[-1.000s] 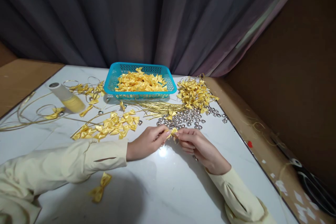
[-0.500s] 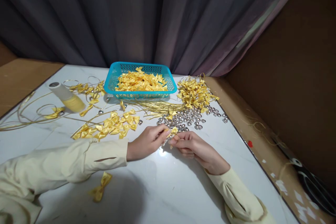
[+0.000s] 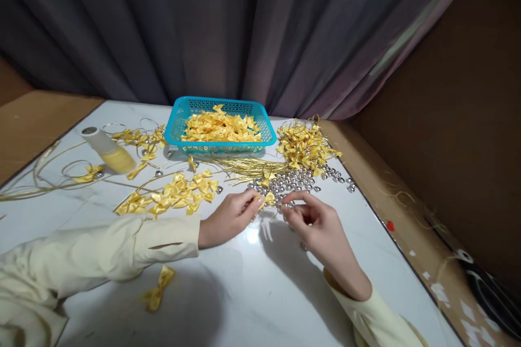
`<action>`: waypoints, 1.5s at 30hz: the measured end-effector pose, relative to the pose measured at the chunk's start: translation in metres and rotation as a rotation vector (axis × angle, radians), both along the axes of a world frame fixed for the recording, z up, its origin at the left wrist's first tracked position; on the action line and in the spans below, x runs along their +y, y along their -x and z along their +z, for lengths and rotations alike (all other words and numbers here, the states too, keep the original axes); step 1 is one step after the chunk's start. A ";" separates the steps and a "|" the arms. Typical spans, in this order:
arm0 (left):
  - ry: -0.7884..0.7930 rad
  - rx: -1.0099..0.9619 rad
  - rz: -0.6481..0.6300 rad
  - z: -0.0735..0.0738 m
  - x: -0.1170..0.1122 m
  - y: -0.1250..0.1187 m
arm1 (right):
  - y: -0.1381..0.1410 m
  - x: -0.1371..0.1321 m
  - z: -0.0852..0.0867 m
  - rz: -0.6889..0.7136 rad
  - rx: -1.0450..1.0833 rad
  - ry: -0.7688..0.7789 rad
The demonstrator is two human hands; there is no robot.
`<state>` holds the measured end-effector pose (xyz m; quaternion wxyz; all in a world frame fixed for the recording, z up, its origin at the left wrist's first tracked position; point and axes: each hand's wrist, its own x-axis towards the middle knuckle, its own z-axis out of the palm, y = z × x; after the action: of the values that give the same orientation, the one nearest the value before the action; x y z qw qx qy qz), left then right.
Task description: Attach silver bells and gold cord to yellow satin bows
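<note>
A yellow satin bow is pinched between the thumb and fingers of my left hand, above the white tabletop. A thin strand seems to curve below the bow, too faint to trace. My right hand is just to the right of the bow, thumb and index fingertip brought together. Whatever lies between those fingertips is too small to make out. Right behind both hands spreads a heap of small shiny silver bells or beads. One bow rests on the heap's left part.
A blue basket of yellow bows stands at the back. Gold cords lie before it, beside piled corded bows. Loose bows, a yellow-and-white bottle and one bow are left. Scissors lie right.
My right hand has moved away from the bow to the right, leaving a gap between the hands. My left hand still holds the bow in nearly the same spot.
</note>
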<state>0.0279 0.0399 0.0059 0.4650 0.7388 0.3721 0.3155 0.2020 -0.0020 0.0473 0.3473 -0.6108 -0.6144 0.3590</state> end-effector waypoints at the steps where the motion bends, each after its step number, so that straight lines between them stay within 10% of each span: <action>1: -0.001 -0.005 0.006 0.000 0.000 0.000 | 0.004 -0.003 -0.002 0.002 -0.084 -0.070; 12: 0.007 -0.016 0.014 0.000 -0.002 0.000 | 0.019 -0.014 -0.027 -0.088 -0.665 -0.416; 30: -0.084 0.019 0.009 0.000 -0.001 0.000 | 0.023 0.000 -0.006 0.054 0.146 0.325; 39: -0.101 0.014 0.007 0.000 -0.002 0.001 | 0.024 -0.003 -0.020 -0.070 -0.209 -0.014; 45: -0.116 0.028 0.010 0.000 -0.002 0.001 | 0.025 -0.002 -0.017 -0.004 -0.090 0.129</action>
<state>0.0270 0.0382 0.0055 0.4147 0.7670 0.3634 0.3282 0.1768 -0.0043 0.0300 0.2800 -0.6485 -0.6039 0.3693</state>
